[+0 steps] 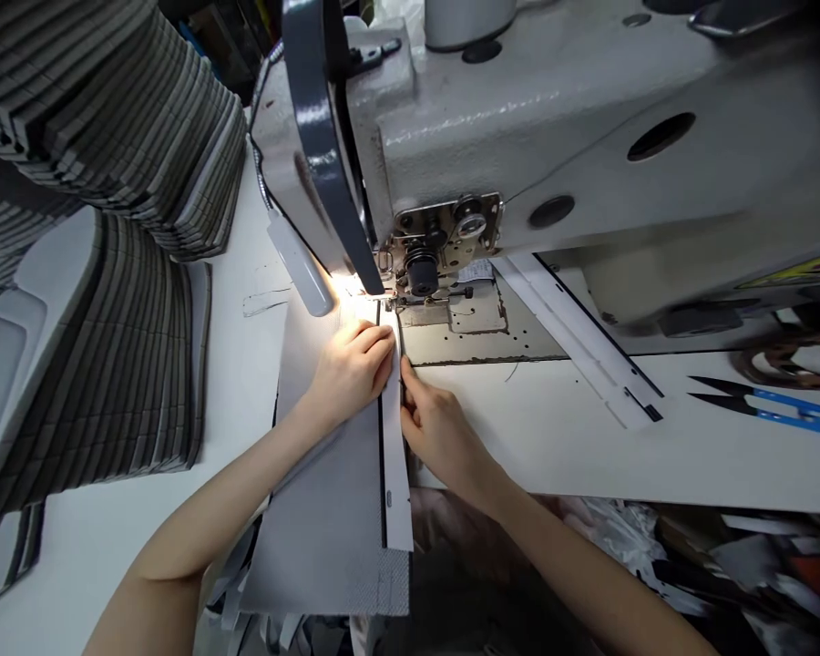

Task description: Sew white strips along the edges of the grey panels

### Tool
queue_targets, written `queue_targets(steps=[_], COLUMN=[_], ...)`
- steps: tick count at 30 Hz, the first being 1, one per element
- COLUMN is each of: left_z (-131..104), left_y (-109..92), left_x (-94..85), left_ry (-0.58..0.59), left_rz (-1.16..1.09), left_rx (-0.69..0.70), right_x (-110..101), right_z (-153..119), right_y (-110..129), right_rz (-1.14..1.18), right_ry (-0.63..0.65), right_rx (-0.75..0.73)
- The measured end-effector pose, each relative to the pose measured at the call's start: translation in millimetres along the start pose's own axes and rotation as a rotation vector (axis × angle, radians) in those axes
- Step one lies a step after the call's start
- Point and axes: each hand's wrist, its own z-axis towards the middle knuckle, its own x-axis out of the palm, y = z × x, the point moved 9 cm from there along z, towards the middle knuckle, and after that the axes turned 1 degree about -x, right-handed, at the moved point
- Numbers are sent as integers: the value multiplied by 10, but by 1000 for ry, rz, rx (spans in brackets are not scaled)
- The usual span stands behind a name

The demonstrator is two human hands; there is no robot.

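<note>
A grey fabric panel (328, 547) lies under the sewing machine's needle area and hangs over the table's front edge. Along its right side runs a white strip (394, 456) with a black edge. My left hand (355, 369) rests on the panel and strip just below the needle, its fingers curled together and pressing down. My right hand (444, 433) is at the strip's right edge, thumb and fingers pinched on the border there. The lit presser foot (389, 303) sits just beyond my left fingertips.
The sewing machine (553, 118) spans the top. Stacks of grey padded pieces (129, 355) stand at left. White template strips (580, 346) lie right of the needle, with blue-handled snips (779, 405) at far right. A lamp (301, 264) hangs near the needle.
</note>
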Motion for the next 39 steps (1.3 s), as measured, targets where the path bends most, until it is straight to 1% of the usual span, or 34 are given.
queue_targets(steps=[4, 8, 12, 15, 18, 22, 26, 29, 31, 35, 39], left_z=[-50, -13, 59, 77, 32, -43, -12, 55, 87, 64, -26], left_y=[-6, 88, 188, 192, 123, 63, 144, 241, 265, 164, 71], left_x=[-34, 43, 93, 92, 46, -9, 48, 109, 120, 61, 7], left_ry=[-32, -10, 9, 24, 9, -39, -37, -19, -14, -22, -44], left_rz=[-44, -6, 26, 24, -9, -77, -76, -64, -48, -13, -36], left_rx=[-31, -14, -25, -34, -24, -21, -39, -56, -52, -20, -49], right_x=[-6, -8, 62, 111, 109, 76, 42, 73, 105, 96, 61], right_z=[72, 95, -9, -93, -77, 39, 48, -44, -99, -79, 21], right_y=[15, 32, 44, 56, 49, 12, 20, 37, 42, 25, 28], right_rz=[-64, -112, -173, -166, -102, -89, -114, -88, -70, -105, -165], right_ry=[9, 36, 124, 167, 152, 105, 62, 95, 132, 134, 108], right_rx=[7, 39, 87, 92, 82, 86, 83, 72, 70, 90, 87])
